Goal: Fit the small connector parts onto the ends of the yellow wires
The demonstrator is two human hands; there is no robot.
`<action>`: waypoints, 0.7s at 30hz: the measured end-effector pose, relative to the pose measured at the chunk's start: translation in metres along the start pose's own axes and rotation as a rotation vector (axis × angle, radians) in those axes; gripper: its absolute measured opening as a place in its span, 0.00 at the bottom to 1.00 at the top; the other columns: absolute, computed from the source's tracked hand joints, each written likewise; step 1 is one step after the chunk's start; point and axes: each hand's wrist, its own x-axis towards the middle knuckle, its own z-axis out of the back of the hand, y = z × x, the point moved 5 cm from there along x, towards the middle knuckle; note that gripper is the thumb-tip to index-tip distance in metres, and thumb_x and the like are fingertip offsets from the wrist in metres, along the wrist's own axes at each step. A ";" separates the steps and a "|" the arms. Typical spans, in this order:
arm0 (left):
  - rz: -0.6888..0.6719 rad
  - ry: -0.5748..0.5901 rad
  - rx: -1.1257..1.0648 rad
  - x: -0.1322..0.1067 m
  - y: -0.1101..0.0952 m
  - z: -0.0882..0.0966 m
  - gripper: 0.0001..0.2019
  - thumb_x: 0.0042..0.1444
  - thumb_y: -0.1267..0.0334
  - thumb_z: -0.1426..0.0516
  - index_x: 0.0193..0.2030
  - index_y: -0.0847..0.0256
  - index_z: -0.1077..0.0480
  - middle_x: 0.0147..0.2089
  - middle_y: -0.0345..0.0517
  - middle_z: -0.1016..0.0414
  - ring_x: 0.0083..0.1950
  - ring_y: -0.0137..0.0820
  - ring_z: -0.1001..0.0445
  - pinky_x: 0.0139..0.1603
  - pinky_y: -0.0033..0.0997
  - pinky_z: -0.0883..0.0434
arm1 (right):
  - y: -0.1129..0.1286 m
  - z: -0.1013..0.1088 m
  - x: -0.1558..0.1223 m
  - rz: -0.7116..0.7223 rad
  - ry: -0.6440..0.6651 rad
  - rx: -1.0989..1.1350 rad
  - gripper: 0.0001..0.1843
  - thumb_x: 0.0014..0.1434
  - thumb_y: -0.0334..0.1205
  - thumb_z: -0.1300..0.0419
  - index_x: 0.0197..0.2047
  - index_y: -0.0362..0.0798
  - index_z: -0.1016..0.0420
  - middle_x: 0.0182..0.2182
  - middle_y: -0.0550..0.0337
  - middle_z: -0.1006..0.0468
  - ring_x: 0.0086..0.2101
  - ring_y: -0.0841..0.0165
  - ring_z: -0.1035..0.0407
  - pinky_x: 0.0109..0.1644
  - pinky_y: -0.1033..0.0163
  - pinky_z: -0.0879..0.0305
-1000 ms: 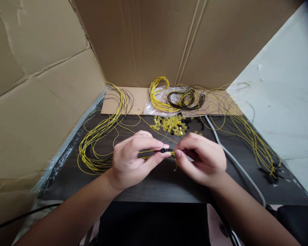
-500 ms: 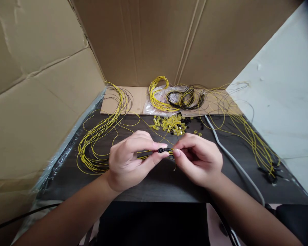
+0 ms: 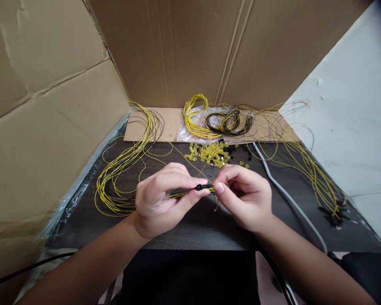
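Observation:
Between the thumb and forefinger of my left hand (image 3: 165, 197) is a small black plastic part (image 3: 203, 187) with a round end. My right hand (image 3: 246, 195) is closed in a pinch at the part's right end, on a thin yellow wire (image 3: 225, 183). Its fingertips hide exactly where wire and part meet. More yellow wires (image 3: 179, 195) run behind my left hand, and short wire ends hang below the fingertips. To the left lies a large loop of yellow and black wires (image 3: 114, 182).
Beyond my hands lies a pile of small clear-yellow plastic pieces (image 3: 214, 152) with black pieces. Coiled yellow wire (image 3: 190, 120) and black wire (image 3: 214, 123) rest on a plastic bag. A grey cable (image 3: 282, 188) crosses the right side, near wires with black ends (image 3: 335, 212). Cardboard walls (image 3: 178, 51) enclose the table.
My right hand has shifted slightly left, its fingers still pinched at the black part's end. My left hand has hardly moved.

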 end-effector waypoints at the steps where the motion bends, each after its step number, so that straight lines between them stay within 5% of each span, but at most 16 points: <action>1: 0.000 -0.005 0.002 0.001 -0.001 0.000 0.19 0.47 0.77 0.31 0.43 0.57 0.30 0.38 0.40 0.17 0.34 0.28 0.22 0.39 0.36 0.22 | -0.004 -0.001 0.000 -0.069 0.014 0.079 0.03 0.61 0.32 0.38 0.35 0.46 0.28 0.26 0.64 0.30 0.24 0.77 0.40 0.25 0.69 0.44; 6: 0.002 -0.011 -0.001 0.002 -0.002 -0.001 0.18 0.48 0.76 0.32 0.42 0.59 0.31 0.37 0.42 0.18 0.34 0.28 0.22 0.39 0.36 0.22 | -0.007 -0.004 0.002 -0.154 0.075 0.160 0.05 0.63 0.35 0.39 0.34 0.46 0.29 0.25 0.65 0.32 0.23 0.77 0.41 0.24 0.70 0.43; 14: 0.065 -0.044 -0.086 -0.002 0.005 -0.001 0.19 0.49 0.77 0.32 0.44 0.59 0.33 0.35 0.41 0.20 0.35 0.29 0.21 0.40 0.37 0.22 | 0.019 0.004 0.002 0.347 0.063 -0.421 0.09 0.57 0.25 0.38 0.42 0.43 0.26 0.28 0.58 0.25 0.26 0.75 0.35 0.29 0.67 0.38; 21: 0.084 -0.027 -0.101 -0.003 0.007 -0.001 0.21 0.49 0.78 0.33 0.45 0.57 0.33 0.35 0.39 0.21 0.35 0.28 0.22 0.41 0.37 0.22 | 0.020 0.003 -0.005 0.566 0.078 -0.725 0.13 0.58 0.27 0.37 0.47 0.43 0.27 0.29 0.56 0.23 0.28 0.72 0.31 0.31 0.66 0.32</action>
